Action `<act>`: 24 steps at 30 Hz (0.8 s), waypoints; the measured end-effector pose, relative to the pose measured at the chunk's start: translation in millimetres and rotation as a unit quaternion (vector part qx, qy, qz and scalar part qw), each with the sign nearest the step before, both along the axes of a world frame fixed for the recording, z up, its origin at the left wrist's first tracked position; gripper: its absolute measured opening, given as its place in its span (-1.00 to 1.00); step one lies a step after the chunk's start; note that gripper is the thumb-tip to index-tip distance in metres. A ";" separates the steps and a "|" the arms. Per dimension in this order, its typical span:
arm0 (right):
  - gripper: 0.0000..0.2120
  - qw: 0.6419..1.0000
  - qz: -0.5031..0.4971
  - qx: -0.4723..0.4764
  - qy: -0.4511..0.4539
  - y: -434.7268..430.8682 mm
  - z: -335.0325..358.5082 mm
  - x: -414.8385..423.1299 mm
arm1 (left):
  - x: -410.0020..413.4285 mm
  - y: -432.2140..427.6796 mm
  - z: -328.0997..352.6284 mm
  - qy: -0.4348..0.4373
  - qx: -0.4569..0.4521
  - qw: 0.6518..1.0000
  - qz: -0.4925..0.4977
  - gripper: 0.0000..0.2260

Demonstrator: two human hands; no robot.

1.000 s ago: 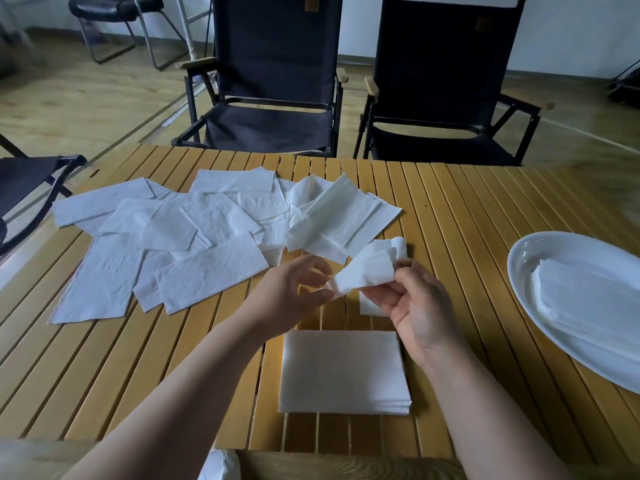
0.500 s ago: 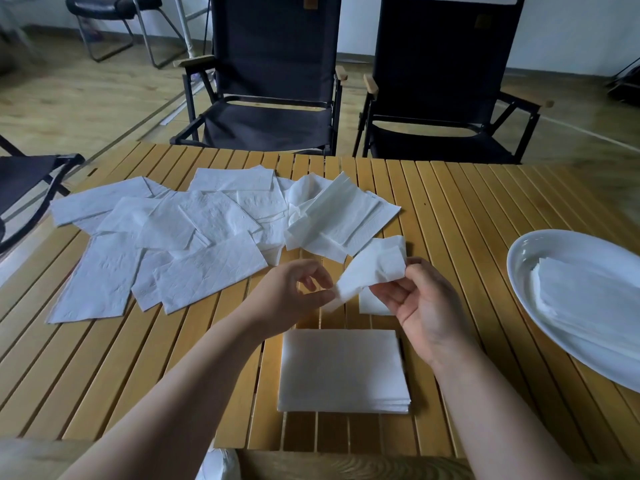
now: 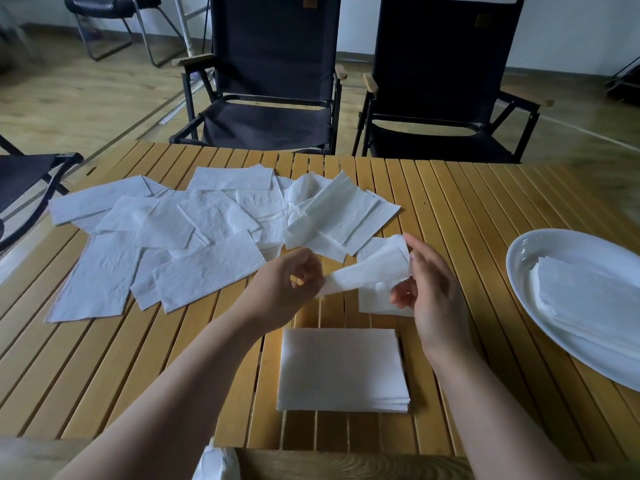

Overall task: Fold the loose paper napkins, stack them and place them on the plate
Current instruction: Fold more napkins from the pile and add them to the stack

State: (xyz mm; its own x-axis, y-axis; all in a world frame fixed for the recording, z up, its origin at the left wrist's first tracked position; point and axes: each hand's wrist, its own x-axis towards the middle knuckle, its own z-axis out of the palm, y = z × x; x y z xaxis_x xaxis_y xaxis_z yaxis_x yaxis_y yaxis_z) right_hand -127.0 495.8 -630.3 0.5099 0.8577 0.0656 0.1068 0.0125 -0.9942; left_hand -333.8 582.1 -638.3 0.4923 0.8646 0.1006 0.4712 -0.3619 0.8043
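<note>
Holding one paper napkin [image 3: 367,271] in the air between them, both hands pinch it. The left hand [image 3: 287,289] nips its left end between thumb and curled fingers, and the right hand [image 3: 433,292] takes the right end with the fingertips above and the thumb below. The napkin is crumpled and half twisted. A white piece shows under the right thumb; I cannot tell if it belongs to this napkin or lies on the table [image 3: 450,202].

The paper looks very light, thin and soft, without stiffness, and I think it tears easily under a hard pull. It is better to take it at two corners of one edge, with a light pinch, so that it opens flat.

Close to the wrists, toward the person, lies the stack of folded napkins [image 3: 341,368]. Beyond and left of the left hand, the loose napkins [image 3: 194,244] are spread, overlapping. Well to the right of the right hand is the plate [image 3: 526,258], already carrying napkins.
</note>
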 end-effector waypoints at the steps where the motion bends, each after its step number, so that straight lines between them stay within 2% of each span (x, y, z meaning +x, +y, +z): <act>1: -0.69 1.000 0.004 0.001 -0.019 -1.1 0.6 -0.2 | -0.2 0.2 -0.1 -0.003 0.007 1.000 0.001 -0.89; 6: -0.49 0.994 0.037 -0.016 -0.099 -0.8 -7.0 2.3 | -1.6 1.6 1.2 -0.008 0.063 0.998 0.017 -0.89; 10: -0.70 0.981 -0.009 -0.035 -0.189 1.6 -7.3 0.3 | -3.0 1.3 7.3 -0.045 0.044 0.997 0.044 -0.90; 12: -0.75 0.981 -0.026 -0.023 -0.192 2.5 -7.1 2.2 | -4.2 1.0 10.3 -0.050 0.002 0.998 0.042 -0.92; 16: -0.87 0.984 -0.028 0.001 -0.178 2.6 -7.0 4.4 | -5.6 0.3 8.1 0.002 -0.063 0.998 0.025 -0.96; 18: -0.81 0.983 -0.025 0.012 -0.180 2.2 -6.5 4.4 | -6.4 0.9 9.7 -0.030 -0.088 0.995 0.035 -0.97; 21: -0.81 0.986 -0.020 0.000 -0.166 -1.3 -3.3 4.7 | -8.3 2.0 18.0 -0.131 -0.159 0.977 0.061 -0.91; 24: -0.87 0.990 -0.018 -0.011 -0.140 -3.3 2.4 5.0 | -11.7 1.8 23.2 -0.132 -0.171 0.974 0.073 -0.86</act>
State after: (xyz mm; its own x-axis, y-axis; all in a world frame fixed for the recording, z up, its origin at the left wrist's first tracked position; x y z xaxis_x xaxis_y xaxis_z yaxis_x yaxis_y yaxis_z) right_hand -122.0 492.6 -627.9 0.5048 0.8422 0.1896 0.3783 -0.0184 -0.9255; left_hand -345.5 583.8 -615.1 0.3580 0.9286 -0.0979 0.2575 0.0026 0.9663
